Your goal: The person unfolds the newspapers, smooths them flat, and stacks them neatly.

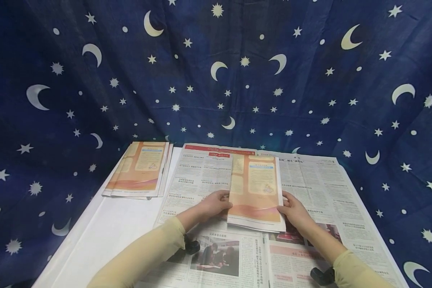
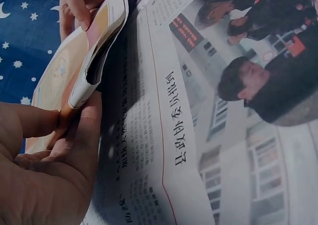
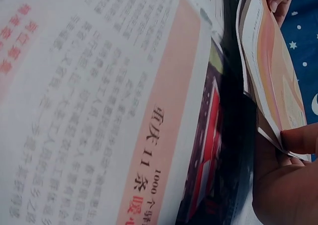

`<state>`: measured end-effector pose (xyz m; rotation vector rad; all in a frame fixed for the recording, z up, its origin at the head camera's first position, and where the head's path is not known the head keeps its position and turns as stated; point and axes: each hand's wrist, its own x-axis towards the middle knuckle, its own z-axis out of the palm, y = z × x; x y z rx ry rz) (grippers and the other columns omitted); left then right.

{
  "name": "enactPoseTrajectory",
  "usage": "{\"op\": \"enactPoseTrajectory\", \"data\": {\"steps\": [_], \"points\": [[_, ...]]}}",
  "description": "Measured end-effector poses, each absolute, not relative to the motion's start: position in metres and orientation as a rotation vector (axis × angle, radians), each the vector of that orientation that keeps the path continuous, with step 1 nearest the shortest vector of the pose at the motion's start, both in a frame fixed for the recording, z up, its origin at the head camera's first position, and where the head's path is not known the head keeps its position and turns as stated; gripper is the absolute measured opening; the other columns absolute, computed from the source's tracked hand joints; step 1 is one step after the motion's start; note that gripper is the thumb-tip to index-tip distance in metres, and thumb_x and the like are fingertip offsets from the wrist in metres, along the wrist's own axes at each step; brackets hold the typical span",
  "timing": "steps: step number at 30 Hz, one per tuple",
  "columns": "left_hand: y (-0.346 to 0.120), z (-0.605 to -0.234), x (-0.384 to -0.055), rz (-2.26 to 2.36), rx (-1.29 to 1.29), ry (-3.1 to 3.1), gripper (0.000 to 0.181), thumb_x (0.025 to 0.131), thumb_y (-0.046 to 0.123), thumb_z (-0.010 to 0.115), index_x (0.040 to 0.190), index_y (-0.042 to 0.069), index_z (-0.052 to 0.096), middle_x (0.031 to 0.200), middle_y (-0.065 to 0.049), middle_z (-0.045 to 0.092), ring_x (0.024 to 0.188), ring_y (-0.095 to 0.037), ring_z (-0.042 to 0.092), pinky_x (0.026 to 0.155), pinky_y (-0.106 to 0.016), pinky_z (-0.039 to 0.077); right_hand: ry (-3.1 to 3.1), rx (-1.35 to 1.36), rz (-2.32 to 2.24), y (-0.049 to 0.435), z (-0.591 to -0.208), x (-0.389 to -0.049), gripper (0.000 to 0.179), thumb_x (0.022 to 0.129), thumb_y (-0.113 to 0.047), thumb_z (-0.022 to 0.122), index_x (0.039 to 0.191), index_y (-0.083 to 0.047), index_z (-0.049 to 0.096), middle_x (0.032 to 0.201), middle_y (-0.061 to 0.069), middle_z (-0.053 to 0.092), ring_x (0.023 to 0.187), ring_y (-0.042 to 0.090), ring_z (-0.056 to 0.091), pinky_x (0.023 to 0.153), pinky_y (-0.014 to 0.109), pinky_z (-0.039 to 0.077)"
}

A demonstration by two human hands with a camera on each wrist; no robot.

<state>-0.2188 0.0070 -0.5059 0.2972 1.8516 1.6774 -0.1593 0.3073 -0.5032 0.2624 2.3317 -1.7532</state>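
While the left hand [image 1: 213, 206] pinches the folded orange newspaper [image 1: 256, 190] at its nine o'clock edge, the right hand [image 1: 296, 211] pinches it at four o'clock, each grip narrowed to the paper's thickness. It is held over a spread newspaper [image 1: 315, 192]; toward ten o'clock, a folded stack [image 1: 138, 168] lies on the white tabletop [image 1: 119, 228].

Head view bright, light even; tabletop [image 1: 104, 232] left of the folded newspaper [image 1: 255, 196] palest, near white; backdrop [image 1: 201, 86] beyond it dimmer. Both wrist views darker, bluish. Deep shadow on the spread newspaper [image 1: 309, 188] just beside the folded newspaper's lower edge. Right wrist: print farthest from it blurred, hazy.
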Motion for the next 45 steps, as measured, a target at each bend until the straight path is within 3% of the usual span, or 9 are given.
{"op": "enactPoseTrajectory", "data": {"steps": [9,24,30,33,39,43,45], "points": [[0.013,-0.508,-0.218,1.630,0.319,1.906,0.054,0.098,0.002,0.061,0.148,-0.009,0.043,0.094,-0.015,0.072,0.083,-0.028,0.075,0.070,-0.038,0.063,2.373,0.308,-1.671,0.311,-0.510,-0.161,0.071,0.101,-0.005,0.054,0.161,0.001,0.016,0.138,0.027,0.058,0.094,0.028,0.074,0.075,0.038,0.061],[0.015,-0.512,-0.217,1.588,0.282,1.956,0.060,0.096,0.005,0.064,0.149,-0.010,0.040,0.098,-0.015,0.069,0.085,-0.027,0.072,0.073,-0.037,0.062,2.368,0.331,-1.610,0.315,-0.517,-0.166,0.068,0.097,-0.004,0.054,0.156,0.006,0.024,0.121,0.022,0.067,0.096,0.028,0.072,0.078,0.038,0.061],[0.013,-0.509,-0.217,1.482,0.303,2.085,0.067,0.093,0.011,0.069,0.150,-0.007,0.041,0.098,-0.010,0.067,0.085,-0.023,0.069,0.078,-0.036,0.059,2.366,0.347,-1.613,0.315,-0.518,-0.167,0.066,0.096,-0.007,0.055,0.156,0.004,0.027,0.117,0.019,0.069,0.093,0.027,0.073,0.076,0.038,0.061],[0.010,-0.505,-0.216,1.422,0.316,2.140,0.071,0.092,0.014,0.071,0.153,-0.005,0.039,0.106,-0.009,0.067,0.092,-0.023,0.068,0.085,-0.037,0.058,2.385,0.338,-1.589,0.314,-0.517,-0.167,0.067,0.097,-0.009,0.054,0.157,0.004,0.026,0.119,0.020,0.069,0.095,0.027,0.073,0.079,0.038,0.060],[0.003,-0.494,-0.212,1.276,0.431,2.243,0.075,0.091,0.016,0.072,0.156,0.000,0.036,0.142,-0.021,0.054,0.110,-0.031,0.066,0.090,-0.042,0.058,2.502,0.354,-1.460,0.311,-0.510,-0.166,0.068,0.100,-0.016,0.057,0.157,0.003,0.027,0.134,0.025,0.058,0.101,0.027,0.069,0.083,0.038,0.058],[-0.001,-0.490,-0.210,0.995,0.735,2.413,0.074,0.092,0.018,0.071,0.156,0.001,0.037,0.156,-0.020,0.041,0.134,-0.034,0.053,0.111,-0.045,0.044,2.587,0.330,-1.387,0.309,-0.504,-0.163,0.068,0.101,-0.020,0.059,0.157,0.002,0.029,0.146,0.028,0.047,0.119,0.037,0.059,0.092,0.046,0.056],[-0.003,-0.488,-0.210,0.800,0.917,2.498,0.075,0.092,0.022,0.071,0.156,0.002,0.038,0.161,-0.019,0.035,0.147,-0.033,0.037,0.120,-0.043,0.030,2.611,0.324,-1.362,0.308,-0.502,-0.161,0.068,0.101,-0.022,0.060,0.158,0.000,0.030,0.149,0.028,0.044,0.125,0.042,0.054,0.099,0.053,0.051]]}}
